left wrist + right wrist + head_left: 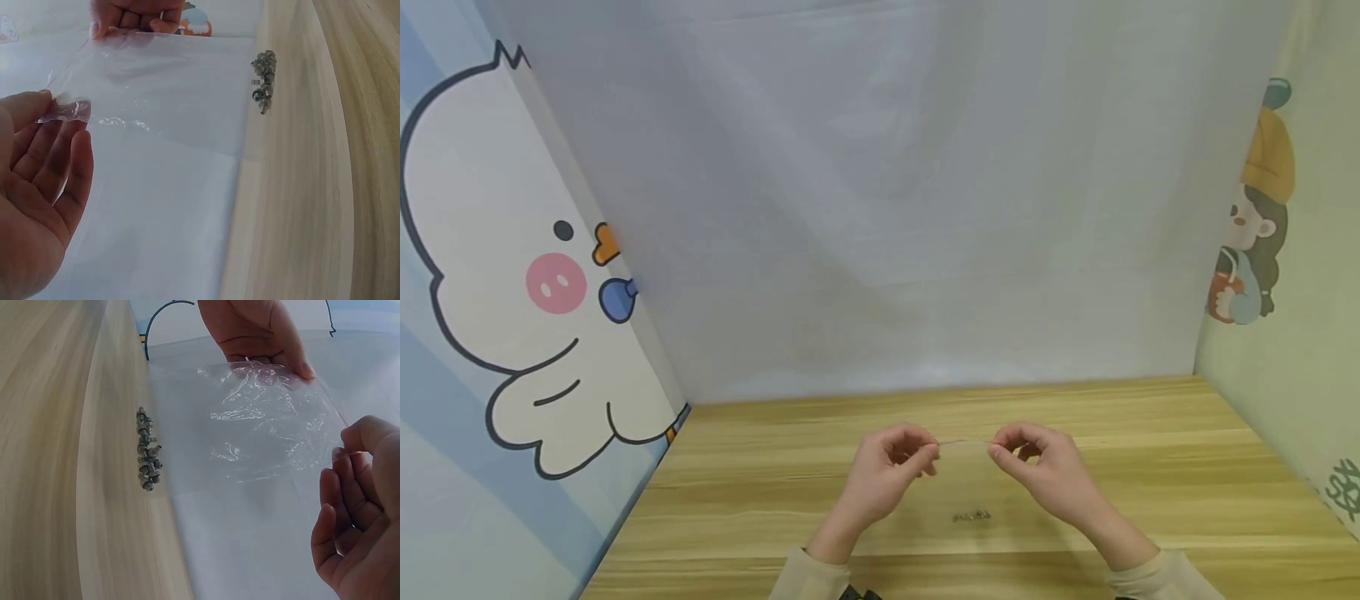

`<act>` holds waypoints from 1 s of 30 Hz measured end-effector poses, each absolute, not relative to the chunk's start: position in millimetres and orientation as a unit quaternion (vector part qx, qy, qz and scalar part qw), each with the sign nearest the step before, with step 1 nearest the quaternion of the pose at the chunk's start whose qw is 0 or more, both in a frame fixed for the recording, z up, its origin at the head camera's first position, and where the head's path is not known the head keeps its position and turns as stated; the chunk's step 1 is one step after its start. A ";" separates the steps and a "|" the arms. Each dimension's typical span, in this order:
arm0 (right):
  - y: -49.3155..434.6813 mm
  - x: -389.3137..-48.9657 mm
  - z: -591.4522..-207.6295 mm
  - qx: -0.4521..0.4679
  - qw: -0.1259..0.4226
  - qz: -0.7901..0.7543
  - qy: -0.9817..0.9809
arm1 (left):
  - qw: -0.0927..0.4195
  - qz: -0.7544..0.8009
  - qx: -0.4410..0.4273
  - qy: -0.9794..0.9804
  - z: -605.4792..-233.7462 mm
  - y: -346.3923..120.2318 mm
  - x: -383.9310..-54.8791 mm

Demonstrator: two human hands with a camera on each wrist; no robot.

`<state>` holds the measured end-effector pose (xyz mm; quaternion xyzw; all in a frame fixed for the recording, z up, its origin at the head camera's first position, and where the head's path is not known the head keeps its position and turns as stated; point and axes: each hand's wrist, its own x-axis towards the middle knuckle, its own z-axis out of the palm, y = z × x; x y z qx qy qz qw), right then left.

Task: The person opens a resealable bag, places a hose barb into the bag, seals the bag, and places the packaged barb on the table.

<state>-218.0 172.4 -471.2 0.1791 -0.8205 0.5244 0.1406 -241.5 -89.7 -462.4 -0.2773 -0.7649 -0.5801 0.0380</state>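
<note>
A clear plastic bag point(169, 81) hangs between my two hands, its top edge stretched taut with a thin reddish line along it. My left hand point(883, 471) pinches one top corner between thumb and index finger. At the other corner, the thumb and index finger of my right hand point(1048, 475) pinch the bag. Several small metal fittings point(149, 450), with narrow stems and rounded collars, lie in a row at the bag's lower edge. Whether they are inside the bag or on the table behind it, I cannot tell.
Beneath the hands is a wood-grain table point(760, 500). A pale grey curtain point(880, 208) closes off its back. Printed panels stand on both sides, with a white cartoon bird point(475, 208) on the left and a cartoon child point(1255, 225) on the right.
</note>
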 end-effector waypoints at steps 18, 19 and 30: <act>168.4 -214.6 -469.2 0.230 0.184 0.495 -0.817 | 0.064 -0.550 -0.282 -0.784 -458.9 -78.9 -236.2; 168.2 -214.6 -469.0 0.234 0.189 0.493 -0.817 | 0.069 -0.548 -0.286 -0.783 -458.5 -78.4 -236.3; 165.9 -211.9 -469.0 0.277 0.232 0.476 -0.801 | 0.078 -0.556 -0.301 -0.770 -456.0 -72.7 -234.3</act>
